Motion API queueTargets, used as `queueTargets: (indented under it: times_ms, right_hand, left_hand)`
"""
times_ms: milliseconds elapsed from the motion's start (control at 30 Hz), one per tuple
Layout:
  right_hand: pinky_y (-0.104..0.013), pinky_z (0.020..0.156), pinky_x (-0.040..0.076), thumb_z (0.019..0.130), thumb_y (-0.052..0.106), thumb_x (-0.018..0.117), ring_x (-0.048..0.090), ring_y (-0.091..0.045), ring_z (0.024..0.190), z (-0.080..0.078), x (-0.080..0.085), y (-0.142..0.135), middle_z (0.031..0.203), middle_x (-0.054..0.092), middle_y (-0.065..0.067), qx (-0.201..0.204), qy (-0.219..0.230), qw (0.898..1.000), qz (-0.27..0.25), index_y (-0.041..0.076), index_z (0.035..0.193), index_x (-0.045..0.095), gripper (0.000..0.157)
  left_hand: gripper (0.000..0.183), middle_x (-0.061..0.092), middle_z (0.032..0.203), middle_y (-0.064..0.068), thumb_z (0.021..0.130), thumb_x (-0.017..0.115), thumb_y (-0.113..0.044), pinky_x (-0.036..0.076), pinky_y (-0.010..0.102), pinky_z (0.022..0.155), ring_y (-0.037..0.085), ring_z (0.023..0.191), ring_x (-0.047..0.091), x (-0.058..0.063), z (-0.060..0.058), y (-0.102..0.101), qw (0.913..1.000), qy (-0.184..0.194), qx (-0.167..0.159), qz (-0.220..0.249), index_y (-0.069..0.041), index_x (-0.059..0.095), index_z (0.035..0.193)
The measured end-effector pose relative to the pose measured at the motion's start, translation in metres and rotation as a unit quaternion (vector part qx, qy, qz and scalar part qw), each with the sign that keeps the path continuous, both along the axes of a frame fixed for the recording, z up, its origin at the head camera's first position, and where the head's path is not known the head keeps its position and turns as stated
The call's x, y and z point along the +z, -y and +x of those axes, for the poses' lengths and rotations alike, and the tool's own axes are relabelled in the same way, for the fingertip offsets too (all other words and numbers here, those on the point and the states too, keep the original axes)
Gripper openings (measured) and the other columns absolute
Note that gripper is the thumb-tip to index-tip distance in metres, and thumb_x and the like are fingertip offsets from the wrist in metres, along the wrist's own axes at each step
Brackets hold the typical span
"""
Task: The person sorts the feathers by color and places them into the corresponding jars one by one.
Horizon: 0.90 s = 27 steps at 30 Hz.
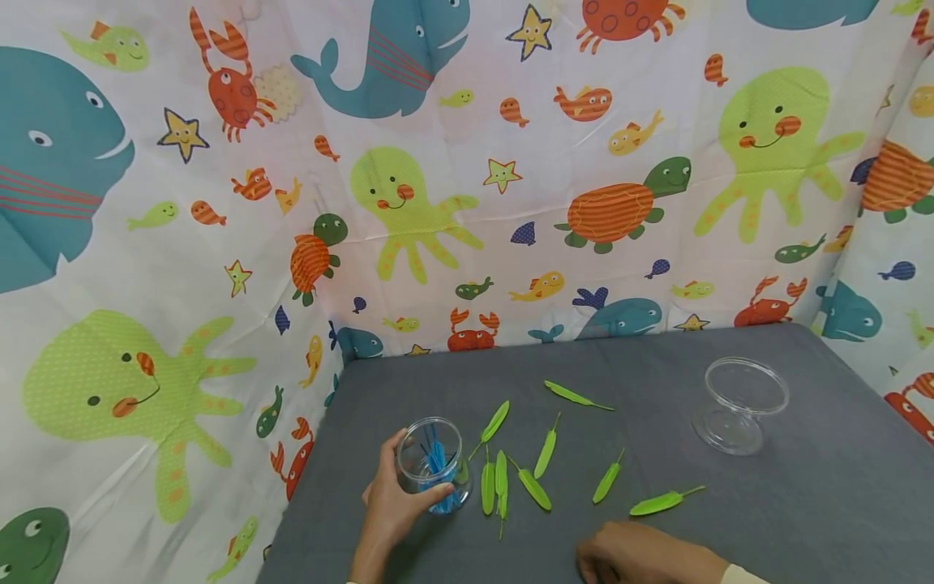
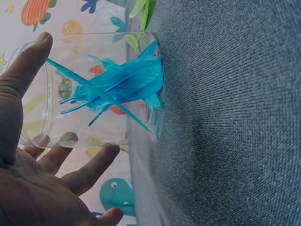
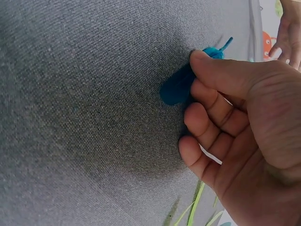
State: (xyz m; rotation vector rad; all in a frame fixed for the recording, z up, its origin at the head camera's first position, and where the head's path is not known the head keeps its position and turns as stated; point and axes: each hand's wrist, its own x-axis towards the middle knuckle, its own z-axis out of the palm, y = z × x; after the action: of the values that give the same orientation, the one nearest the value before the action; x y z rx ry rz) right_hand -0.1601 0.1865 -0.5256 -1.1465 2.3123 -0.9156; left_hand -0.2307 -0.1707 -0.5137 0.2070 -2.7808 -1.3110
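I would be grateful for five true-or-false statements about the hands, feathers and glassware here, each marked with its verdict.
1. The left hand grips a glass jar. True.
2. The right hand pinches a blue feather. True.
3. Green feathers lie on the gray cloth. True.
4. The glass jar holds green feathers. False: it holds blue feathers.
5. In the head view, the glass jar is the rightmost glass vessel. False: a footed glass bowl stands farther right.

No lettering or numbers legible anywhere
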Motion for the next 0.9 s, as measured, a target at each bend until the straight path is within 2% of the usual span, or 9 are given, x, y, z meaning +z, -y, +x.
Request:
queueTargets:
  times_ms: [133, 367, 467, 567, 667, 800, 900]
  right_hand:
    - [-0.013, 0.047, 0.038, 0.088, 0.016, 0.072, 0.037, 0.013, 0.052, 0.002, 0.0, 0.0, 0.06, 0.051, 0.017, -0.009, 0.004, 1.0, 0.0, 0.019, 0.076, 0.066, 0.014]
    - [-0.013, 0.042, 0.027, 0.081, 0.012, 0.074, 0.021, 0.013, 0.047, 0.006, 0.0, 0.002, 0.054, 0.035, 0.018, -0.027, -0.04, 0.999, 0.012, 0.018, 0.064, 0.061, 0.022]
    - [-0.016, 0.039, 0.024, 0.082, 0.015, 0.074, 0.018, 0.011, 0.045, 0.008, 0.0, 0.002, 0.053, 0.03, 0.019, -0.034, -0.018, 0.999, 0.01, 0.017, 0.061, 0.057, 0.027]
    - [-0.017, 0.041, 0.028, 0.09, 0.018, 0.069, 0.025, 0.011, 0.046, 0.004, 0.002, 0.0, 0.056, 0.036, 0.019, -0.024, 0.028, 0.999, -0.012, 0.014, 0.065, 0.058, 0.028]
    - [-0.016, 0.047, 0.036, 0.097, 0.017, 0.065, 0.036, 0.011, 0.053, -0.003, 0.006, -0.001, 0.063, 0.048, 0.017, -0.007, 0.047, 0.998, -0.033, 0.014, 0.075, 0.062, 0.022]
    - [-0.016, 0.058, 0.048, 0.095, 0.008, 0.067, 0.05, 0.011, 0.067, -0.012, 0.013, -0.001, 0.077, 0.065, 0.01, 0.007, 0.041, 0.997, -0.068, 0.012, 0.093, 0.065, 0.005]
    - [-0.019, 0.062, 0.052, 0.093, 0.006, 0.07, 0.057, 0.008, 0.072, -0.017, 0.021, 0.0, 0.085, 0.07, 0.005, -0.008, 0.082, 0.992, -0.098, 0.01, 0.105, 0.067, 0.013]
  left_hand:
    - [0.111, 0.054, 0.151, 0.011, 0.063, 0.096, -0.047, 0.019, 0.067, 0.105, 0.044, 0.128, 0.056, -0.001, 0.0, 0.0, 1.0, -0.003, 0.002, 0.0, -0.03, 0.035, 0.153]
    - [0.11, 0.054, 0.152, 0.009, 0.062, 0.096, -0.047, 0.019, 0.068, 0.106, 0.044, 0.129, 0.056, -0.002, -0.001, 0.001, 1.0, -0.001, 0.005, 0.0, -0.03, 0.035, 0.153]
    - [0.11, 0.054, 0.153, 0.009, 0.062, 0.096, -0.047, 0.019, 0.068, 0.106, 0.043, 0.129, 0.056, -0.002, -0.001, 0.001, 1.0, 0.001, 0.006, -0.001, -0.031, 0.035, 0.153]
    - [0.11, 0.054, 0.152, 0.01, 0.062, 0.096, -0.047, 0.019, 0.068, 0.106, 0.043, 0.129, 0.056, -0.002, -0.001, 0.001, 1.0, 0.0, 0.006, -0.001, -0.031, 0.035, 0.153]
    - [0.11, 0.054, 0.151, 0.011, 0.063, 0.096, -0.047, 0.02, 0.067, 0.105, 0.043, 0.128, 0.057, -0.002, -0.001, 0.001, 1.0, -0.004, 0.004, -0.001, -0.03, 0.035, 0.152]
    - [0.11, 0.055, 0.151, 0.011, 0.063, 0.096, -0.047, 0.021, 0.067, 0.104, 0.044, 0.128, 0.057, -0.003, 0.0, 0.002, 1.0, -0.007, -0.001, -0.001, -0.029, 0.035, 0.153]
    - [0.111, 0.054, 0.152, 0.009, 0.064, 0.096, -0.047, 0.021, 0.067, 0.103, 0.043, 0.128, 0.056, -0.003, 0.0, 0.002, 1.0, -0.007, -0.005, -0.001, -0.03, 0.034, 0.154]
